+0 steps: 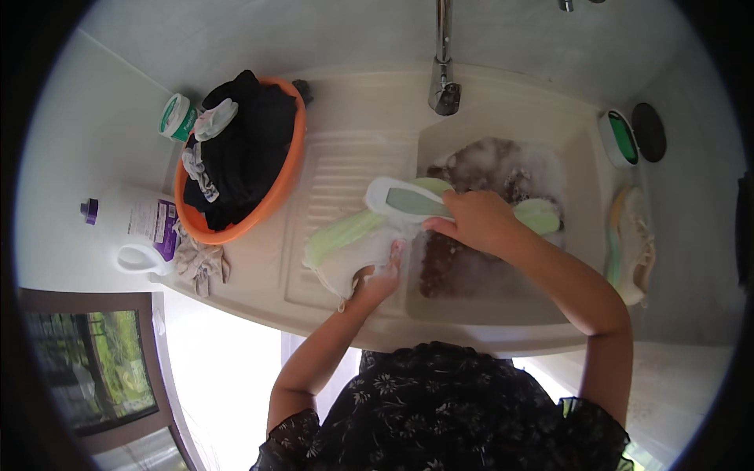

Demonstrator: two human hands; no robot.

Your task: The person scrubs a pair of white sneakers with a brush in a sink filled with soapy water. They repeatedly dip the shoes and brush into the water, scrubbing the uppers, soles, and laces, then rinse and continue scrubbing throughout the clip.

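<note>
The washing looked to be midway: the white shoe with a pale green sole point(338, 237) was tilted over the ribbed drainboard point(345, 177), just left of the basin point(585, 161), with lather point(383, 237) along its side. The left hand point(383, 275) gripped it beside its opening, fingers in the suds; the right hand point(475, 220) was closed around the handle of a white scrubbing brush with a grey-green back point(404, 201), held over the shoe's foamy end. The bristles were hidden, so contact could not be told.

Scrubbing seemed under way, and rinsing was still left, judging by the suds. Another pale green piece point(538, 216) (possibly a second sole, though the right arm crossed it) showed at the basin. A laced, light-coloured shoe point(631, 247) rested on the right-hand ledge; whether it was clean could not be told.

Brown, cloudy water point(448, 271) lay in the cream basin under a chrome faucet point(444, 96). At the left, an orange tub point(294, 149) held dark clothes point(247, 157), near a white jug with a purple cap point(145, 228) and a crumpled beige cloth point(200, 263). Pale grey walls point(314, 35) enclosed the sink, and a dark-framed window point(118, 365) showed greenery.
</note>
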